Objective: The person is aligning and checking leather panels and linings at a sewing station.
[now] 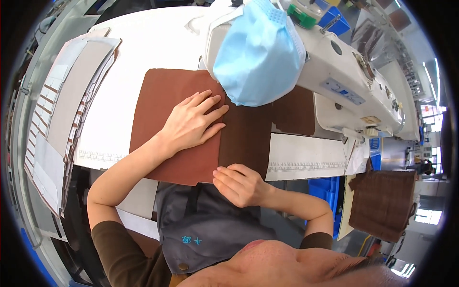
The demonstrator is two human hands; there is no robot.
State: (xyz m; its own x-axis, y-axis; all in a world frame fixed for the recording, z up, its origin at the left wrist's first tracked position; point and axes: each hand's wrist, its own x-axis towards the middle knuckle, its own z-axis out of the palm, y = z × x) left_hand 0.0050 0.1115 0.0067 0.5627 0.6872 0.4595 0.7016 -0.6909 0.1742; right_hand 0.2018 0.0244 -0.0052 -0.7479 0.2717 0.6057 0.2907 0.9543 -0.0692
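Observation:
A reddish-brown leather-like panel lies flat on the white sewing table, its right side meeting a dark brown panel along a straight line. My left hand rests palm down on the reddish panel, fingers spread toward that line. At the near end of the same line, my right hand has its fingers bent and pressed together on the panels' edge. A sewing machine stands over the far right of the work. Over its head hangs a light blue face mask, hiding the needle area.
A stack of cut grey and white pieces with brown strips lies at the left. Ruler markings run along the table's near edge. Brown sheets and blue bins are at the right. A green-and-clear container sits atop the machine.

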